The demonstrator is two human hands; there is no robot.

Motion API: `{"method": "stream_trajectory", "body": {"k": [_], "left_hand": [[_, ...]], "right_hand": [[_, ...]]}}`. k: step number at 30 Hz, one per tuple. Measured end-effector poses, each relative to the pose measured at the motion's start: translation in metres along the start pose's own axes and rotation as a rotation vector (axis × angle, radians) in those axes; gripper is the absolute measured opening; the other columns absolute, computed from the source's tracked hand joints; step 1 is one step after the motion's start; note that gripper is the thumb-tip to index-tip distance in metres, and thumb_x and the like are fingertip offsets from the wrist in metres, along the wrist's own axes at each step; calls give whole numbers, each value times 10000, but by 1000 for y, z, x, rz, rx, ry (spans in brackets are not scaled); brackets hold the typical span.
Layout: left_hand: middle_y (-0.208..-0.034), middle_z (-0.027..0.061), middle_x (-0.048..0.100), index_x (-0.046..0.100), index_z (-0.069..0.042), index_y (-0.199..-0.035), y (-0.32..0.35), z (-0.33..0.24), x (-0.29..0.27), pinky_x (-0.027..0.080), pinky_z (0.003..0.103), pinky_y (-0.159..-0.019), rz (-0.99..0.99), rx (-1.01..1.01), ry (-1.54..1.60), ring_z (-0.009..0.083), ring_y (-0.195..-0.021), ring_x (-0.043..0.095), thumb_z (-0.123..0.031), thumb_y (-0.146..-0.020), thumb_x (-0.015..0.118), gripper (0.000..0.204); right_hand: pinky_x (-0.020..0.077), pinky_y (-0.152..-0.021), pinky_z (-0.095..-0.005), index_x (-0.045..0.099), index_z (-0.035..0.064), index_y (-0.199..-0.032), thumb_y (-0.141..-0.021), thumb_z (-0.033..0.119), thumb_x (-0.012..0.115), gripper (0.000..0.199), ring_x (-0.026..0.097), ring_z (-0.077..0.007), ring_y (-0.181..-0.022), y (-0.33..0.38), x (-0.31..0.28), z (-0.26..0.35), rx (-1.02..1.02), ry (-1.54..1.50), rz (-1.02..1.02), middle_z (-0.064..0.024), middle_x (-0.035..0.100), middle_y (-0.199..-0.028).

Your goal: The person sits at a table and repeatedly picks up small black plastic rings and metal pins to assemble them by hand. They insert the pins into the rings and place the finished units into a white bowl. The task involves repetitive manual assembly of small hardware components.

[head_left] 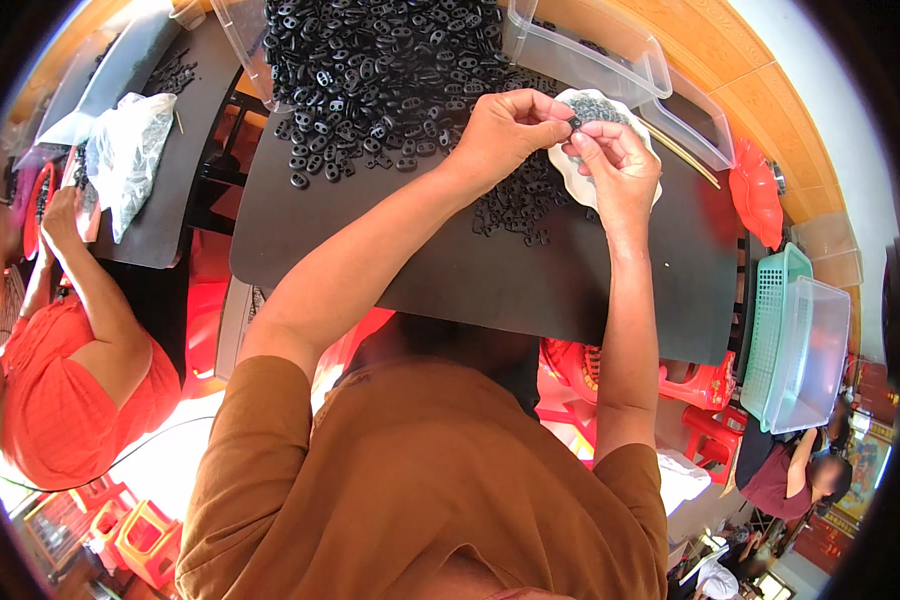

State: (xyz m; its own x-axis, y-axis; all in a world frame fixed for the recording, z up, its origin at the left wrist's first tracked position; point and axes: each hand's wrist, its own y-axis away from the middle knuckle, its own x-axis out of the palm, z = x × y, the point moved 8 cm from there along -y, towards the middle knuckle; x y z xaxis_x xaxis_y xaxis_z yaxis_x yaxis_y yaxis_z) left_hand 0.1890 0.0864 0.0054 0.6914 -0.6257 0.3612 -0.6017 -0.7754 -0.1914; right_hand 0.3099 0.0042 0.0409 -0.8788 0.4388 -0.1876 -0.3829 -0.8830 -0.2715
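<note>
My left hand is closed, thumb and forefinger pinching a small black piece. Facing it, my right hand has its thumb and fingertips pressed together at the same piece. Both hands meet above a white scalloped dish that holds many tiny greyish parts. Just left of the dish lies a scatter of small black parts. Farther back, a large heap of black oval pieces with two holes covers the table. The fingers hide most of the pinched piece.
The dark table has a transparent bin at its back and thin sticks right of the dish. A red scalloped dish and green basket stand at right. On the left, a person in red works near a plastic bag.
</note>
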Motion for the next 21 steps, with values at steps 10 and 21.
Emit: {"method": "stream_trajectory", "body": {"k": [10,21], "left_hand": [[-944,56,701,686,10,-1021,-1,-1,-1,547,266,-806,-14,4,-16,114,-862,660,-35,-870,701,158],[-934,45,696,690,14,-1015,0,-1,1,541,242,-793,-23,35,-153,96,-855,654,-25,-866,697,154]], "right_hand": [[503,-622,-224,655,-9,-987,-916,11,643,75,705,-132,-809,2,1,5,-2,36,-6,-61,704,-895],[498,-644,-271,664,13,-921,-882,61,680,63,614,-97,-686,1,-4,5,-176,240,-74,-36,682,-810]]}}
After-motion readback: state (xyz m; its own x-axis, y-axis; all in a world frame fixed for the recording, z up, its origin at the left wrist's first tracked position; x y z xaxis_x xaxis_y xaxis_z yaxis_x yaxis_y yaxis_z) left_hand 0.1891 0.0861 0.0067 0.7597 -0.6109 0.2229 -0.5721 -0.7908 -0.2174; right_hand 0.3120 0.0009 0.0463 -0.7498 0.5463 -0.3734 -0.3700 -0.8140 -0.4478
